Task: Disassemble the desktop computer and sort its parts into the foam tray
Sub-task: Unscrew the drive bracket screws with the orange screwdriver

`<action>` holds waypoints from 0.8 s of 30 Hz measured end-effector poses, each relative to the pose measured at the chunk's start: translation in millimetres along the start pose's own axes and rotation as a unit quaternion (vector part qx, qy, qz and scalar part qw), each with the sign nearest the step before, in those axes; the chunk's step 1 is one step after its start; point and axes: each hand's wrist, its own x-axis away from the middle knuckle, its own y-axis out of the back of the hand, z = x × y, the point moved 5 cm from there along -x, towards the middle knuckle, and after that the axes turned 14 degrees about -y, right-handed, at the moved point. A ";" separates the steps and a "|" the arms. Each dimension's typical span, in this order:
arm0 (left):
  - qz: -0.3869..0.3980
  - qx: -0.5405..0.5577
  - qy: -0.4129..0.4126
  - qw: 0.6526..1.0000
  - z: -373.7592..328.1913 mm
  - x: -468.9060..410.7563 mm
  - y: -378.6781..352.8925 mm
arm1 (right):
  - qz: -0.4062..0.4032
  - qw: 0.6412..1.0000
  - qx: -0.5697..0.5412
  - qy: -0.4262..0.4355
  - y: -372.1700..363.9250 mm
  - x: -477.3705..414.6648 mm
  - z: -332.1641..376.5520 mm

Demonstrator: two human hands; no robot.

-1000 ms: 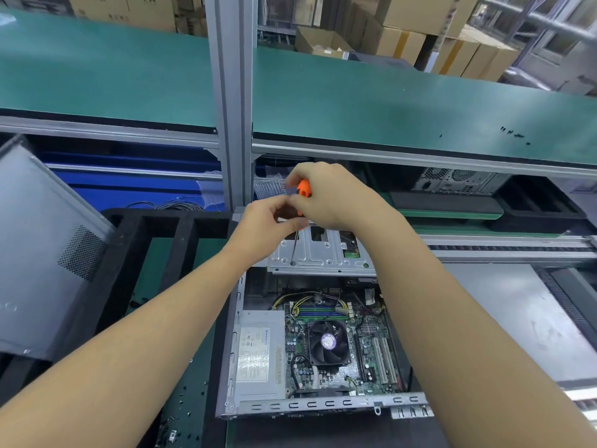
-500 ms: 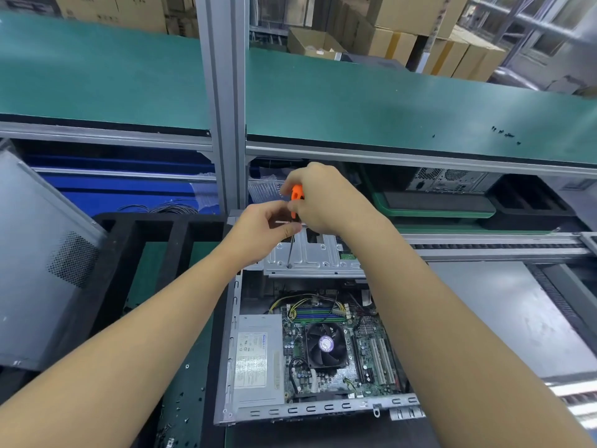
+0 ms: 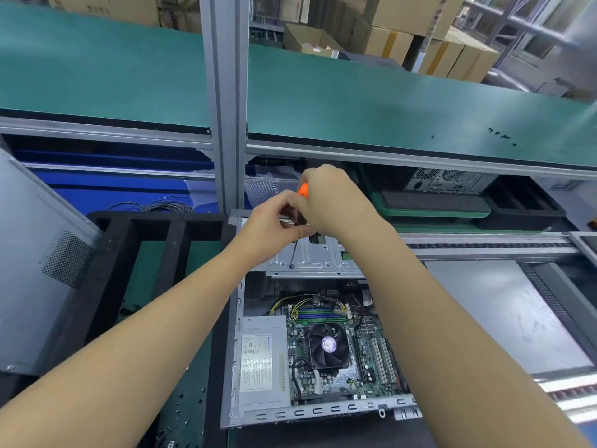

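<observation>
Head view: the right hand (image 3: 336, 202) grips an orange-handled screwdriver (image 3: 303, 190), the left hand (image 3: 274, 227) pinches its shaft, tip on the drive cage (image 3: 323, 260) of the open computer (image 3: 323, 410).

Green-matted upper shelf (image 3: 387, 101) split by a grey aluminium post (image 3: 226, 92), a few loose black screws (image 3: 500, 135) at its right end, cardboard boxes (image 3: 403, 30) stacked behind, blue bin (image 3: 129, 192) underneath on the left, second tower PC (image 3: 449, 182) under the right side showing its rear panel, grey rail (image 3: 484, 252) running in front of it.
</observation>
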 end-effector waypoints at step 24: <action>0.014 0.023 0.042 0.999 7.2 12.8 4.2 | 0.022 0.997 -0.034 0.063 11.8 6.5 1.3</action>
